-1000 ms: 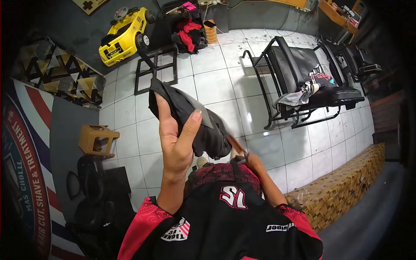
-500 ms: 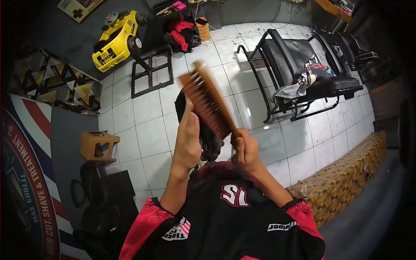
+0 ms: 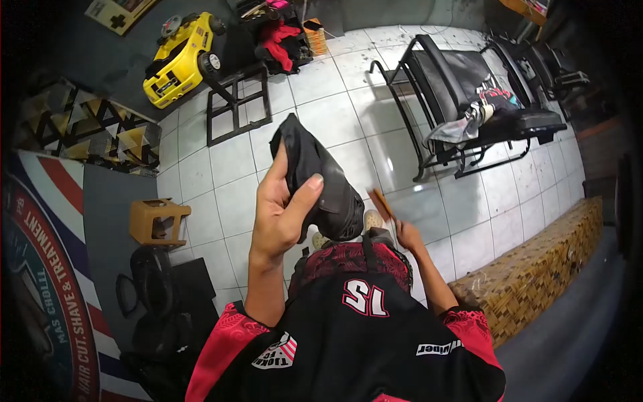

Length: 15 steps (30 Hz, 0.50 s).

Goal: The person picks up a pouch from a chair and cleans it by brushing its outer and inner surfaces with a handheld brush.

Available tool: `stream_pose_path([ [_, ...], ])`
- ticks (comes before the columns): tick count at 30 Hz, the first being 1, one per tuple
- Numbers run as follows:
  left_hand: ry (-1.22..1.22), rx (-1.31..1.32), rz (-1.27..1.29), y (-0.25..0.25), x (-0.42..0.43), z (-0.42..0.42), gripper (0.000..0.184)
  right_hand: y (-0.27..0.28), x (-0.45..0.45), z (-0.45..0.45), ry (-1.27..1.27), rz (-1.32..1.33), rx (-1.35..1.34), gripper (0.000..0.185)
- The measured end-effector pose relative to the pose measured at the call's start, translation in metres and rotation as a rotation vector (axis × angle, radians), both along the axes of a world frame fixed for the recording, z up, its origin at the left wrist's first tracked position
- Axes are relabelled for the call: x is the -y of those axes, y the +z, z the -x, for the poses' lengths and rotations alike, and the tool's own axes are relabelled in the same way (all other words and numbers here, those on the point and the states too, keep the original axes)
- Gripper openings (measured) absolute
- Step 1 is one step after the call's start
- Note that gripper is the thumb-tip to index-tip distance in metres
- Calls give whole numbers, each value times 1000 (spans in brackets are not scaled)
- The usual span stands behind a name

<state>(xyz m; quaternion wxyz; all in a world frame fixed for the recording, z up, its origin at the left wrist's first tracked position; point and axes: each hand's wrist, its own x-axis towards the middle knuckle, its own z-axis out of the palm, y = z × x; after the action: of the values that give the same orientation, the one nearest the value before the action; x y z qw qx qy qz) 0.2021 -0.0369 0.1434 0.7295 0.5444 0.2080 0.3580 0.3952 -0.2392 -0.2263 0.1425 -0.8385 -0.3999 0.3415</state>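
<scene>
My left hand [image 3: 276,218] is closed around a soft black item [image 3: 318,174], thumb pressed on its near face. The item looks like folded fabric or leather, pointed at its top, with small lettering near its lower end; its exact kind is not clear. Lower and to the right, my right hand [image 3: 407,234] grips a wooden-handled brush [image 3: 380,202], seen nearly edge-on, its bristles mostly hidden. The brush is apart from the black item. Below both, light-coloured shoes [image 3: 374,220] show on the tiled floor.
A black padded chair [image 3: 435,80] with cloth on it stands at right. Along the lower right runs a woven-patterned bench [image 3: 529,275]. To the left are a brown stool [image 3: 159,221], a black metal frame [image 3: 238,110] and a yellow toy car [image 3: 181,60].
The brush has moved from over the black item down to the right with my right hand, and turned edge-on. The black item now shows fully in my left hand, its thumb across it.
</scene>
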Motion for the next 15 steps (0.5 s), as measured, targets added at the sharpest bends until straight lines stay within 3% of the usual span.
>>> stream_pose_path([
  [1, -16, -8, 7, -3, 0, -2, 60, 29, -18, 5, -73, -286, 6, 39],
  [3, -17, -89, -52, -9, -2, -4, 60, 149, -59, 20, -219, -508, -438, 37],
  [5, -50, -93, -38, -8, -2, -7, 60, 213, -77, 33, -185, -679, -684, 31],
  [8, -98, -127, -243, -8, -4, -6, 61, 253, -92, 49, 7, -861, -605, 23],
  [11, -98, -131, -128, 4, -9, 5, 60, 208, -92, 42, 15, -818, -413, 20],
  [15, 82, -116, -125, 19, -10, 16, 45, 62, -47, 18, 31, -88, -11, 32],
])
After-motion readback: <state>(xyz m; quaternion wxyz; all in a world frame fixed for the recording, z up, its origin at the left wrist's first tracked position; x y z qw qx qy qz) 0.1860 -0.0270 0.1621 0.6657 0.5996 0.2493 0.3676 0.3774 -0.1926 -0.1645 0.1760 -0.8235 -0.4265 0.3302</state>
